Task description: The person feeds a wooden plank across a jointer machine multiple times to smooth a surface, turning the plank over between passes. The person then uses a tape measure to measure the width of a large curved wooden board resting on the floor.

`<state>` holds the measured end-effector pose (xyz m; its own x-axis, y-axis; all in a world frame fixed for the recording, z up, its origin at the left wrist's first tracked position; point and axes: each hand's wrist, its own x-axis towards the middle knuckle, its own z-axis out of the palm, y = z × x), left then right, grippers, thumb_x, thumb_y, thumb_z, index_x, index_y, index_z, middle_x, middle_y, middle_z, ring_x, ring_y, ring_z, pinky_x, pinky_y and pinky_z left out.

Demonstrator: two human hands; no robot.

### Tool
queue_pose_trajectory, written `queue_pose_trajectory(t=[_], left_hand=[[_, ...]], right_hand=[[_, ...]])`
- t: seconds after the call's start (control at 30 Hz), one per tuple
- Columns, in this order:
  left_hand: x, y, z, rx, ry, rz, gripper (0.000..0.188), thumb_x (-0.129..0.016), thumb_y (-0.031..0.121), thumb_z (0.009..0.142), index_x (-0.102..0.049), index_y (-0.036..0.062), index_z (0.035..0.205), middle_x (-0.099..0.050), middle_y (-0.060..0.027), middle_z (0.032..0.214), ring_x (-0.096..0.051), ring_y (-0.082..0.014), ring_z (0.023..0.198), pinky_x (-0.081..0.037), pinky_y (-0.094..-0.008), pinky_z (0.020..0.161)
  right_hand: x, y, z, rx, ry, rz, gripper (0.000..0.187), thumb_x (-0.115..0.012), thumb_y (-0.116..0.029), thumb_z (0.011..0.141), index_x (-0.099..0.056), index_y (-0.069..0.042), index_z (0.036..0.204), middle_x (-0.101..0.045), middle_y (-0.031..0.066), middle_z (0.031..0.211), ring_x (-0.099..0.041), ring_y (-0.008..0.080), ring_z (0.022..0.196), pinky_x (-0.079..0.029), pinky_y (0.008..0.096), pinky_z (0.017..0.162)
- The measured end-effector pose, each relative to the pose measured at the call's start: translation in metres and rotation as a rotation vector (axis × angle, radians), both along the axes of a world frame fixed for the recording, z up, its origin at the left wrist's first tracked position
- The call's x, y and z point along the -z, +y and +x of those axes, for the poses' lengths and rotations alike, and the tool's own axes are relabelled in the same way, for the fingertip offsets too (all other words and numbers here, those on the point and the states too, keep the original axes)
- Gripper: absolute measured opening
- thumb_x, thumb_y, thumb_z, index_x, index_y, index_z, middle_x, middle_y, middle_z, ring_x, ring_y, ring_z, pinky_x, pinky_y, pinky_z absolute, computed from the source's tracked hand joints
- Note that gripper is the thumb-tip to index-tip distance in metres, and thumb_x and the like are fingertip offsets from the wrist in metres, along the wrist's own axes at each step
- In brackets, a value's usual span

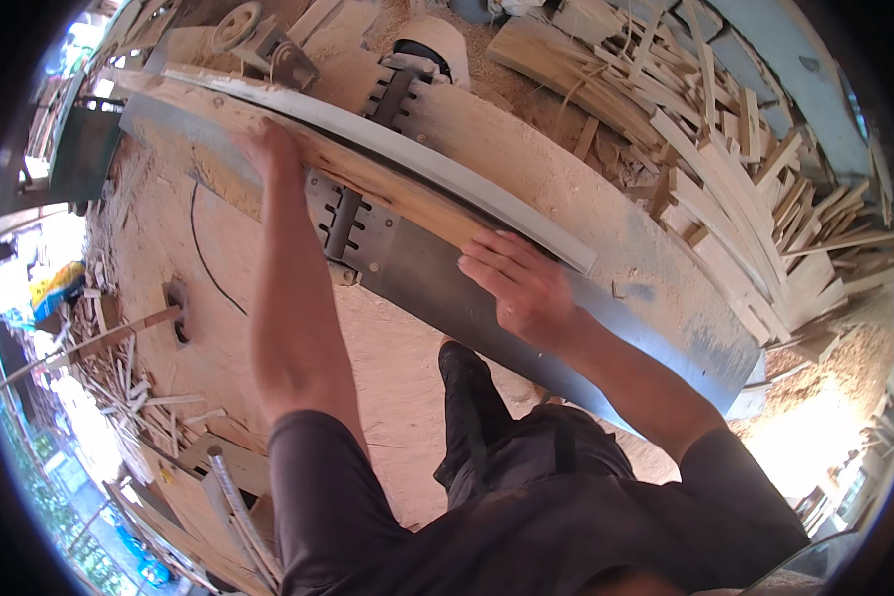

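A long wooden board [367, 189] stands on edge against the pale fence [467, 185] of a jointer, a planing machine with a flat metal table [432, 273]. It passes over the toothed slot of the cutter head [343, 223]. My left hand [268, 149] presses on the board's near face, left of the cutter; its fingers are partly blurred. Nearer the board's right end, my right hand [519, 283] is closed on it, with the fingers laid together along the wood. The board's far face is hidden by the fence.
Offcuts and strips of wood [725, 199] are heaped beyond the machine at the right. A handwheel [236, 27] sits at the back left. A thin dark cable [201, 253] and scrap sticks [129, 387] lie to the left. My shoe [457, 360] is close to the table's near edge.
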<state>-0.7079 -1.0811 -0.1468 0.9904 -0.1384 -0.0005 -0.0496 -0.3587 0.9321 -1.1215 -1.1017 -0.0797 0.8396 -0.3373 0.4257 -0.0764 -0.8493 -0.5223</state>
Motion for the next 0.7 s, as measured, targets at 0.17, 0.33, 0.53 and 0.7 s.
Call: queue_pose_trajectory(t=[0.17, 0.33, 0.53, 0.7], left_hand=[[-0.004, -0.001, -0.098, 0.082, -0.003, -0.127, 0.072, -0.053, 0.017, 0.099, -0.013, -0.0110, 0.153, -0.019, -0.0314, 0.159, -0.027, -0.0401, 0.147, -0.025, -0.0416, 0.122], [-0.019, -0.011, -0.160, 0.066, 0.052, -0.093, 0.072, -0.054, 0.016, 0.099, -0.013, -0.0111, 0.153, -0.028, -0.0306, 0.157, -0.037, -0.0388, 0.142, -0.025, -0.0412, 0.121], [-0.013, -0.013, -0.129, -0.001, 0.092, -0.276, 0.056, -0.059, 0.014, 0.096, -0.029, -0.0069, 0.139, -0.051, -0.0305, 0.132, -0.061, -0.0362, 0.107, -0.055, -0.0475, 0.089], [-0.029, -0.018, -0.114, 0.007, 0.021, -0.136, 0.056, -0.058, 0.017, 0.097, -0.029, -0.0091, 0.137, -0.051, -0.0299, 0.131, -0.062, -0.0347, 0.106, -0.056, -0.0441, 0.087]], right_hand=[[0.010, -0.001, 0.015, 0.019, -0.042, 0.023, 0.047, -0.061, 0.007, 0.068, -0.069, -0.005, 0.113, -0.068, 0.0098, 0.122, -0.061, 0.0260, 0.123, -0.048, 0.0398, 0.106], [0.022, -0.003, 0.031, 0.028, -0.023, 0.006, 0.044, -0.060, 0.001, 0.074, -0.068, -0.006, 0.116, -0.066, 0.0096, 0.128, -0.058, 0.0255, 0.127, -0.046, 0.0379, 0.110], [0.028, -0.003, 0.068, 0.009, -0.071, -0.057, 0.031, -0.058, -0.008, 0.083, -0.068, -0.006, 0.112, -0.066, 0.0097, 0.127, -0.060, 0.0235, 0.124, -0.044, 0.0378, 0.112], [0.035, -0.005, 0.093, 0.018, -0.126, -0.080, 0.025, -0.059, -0.012, 0.085, -0.068, -0.005, 0.108, -0.067, 0.0111, 0.124, -0.061, 0.0238, 0.121, -0.044, 0.0386, 0.111]])
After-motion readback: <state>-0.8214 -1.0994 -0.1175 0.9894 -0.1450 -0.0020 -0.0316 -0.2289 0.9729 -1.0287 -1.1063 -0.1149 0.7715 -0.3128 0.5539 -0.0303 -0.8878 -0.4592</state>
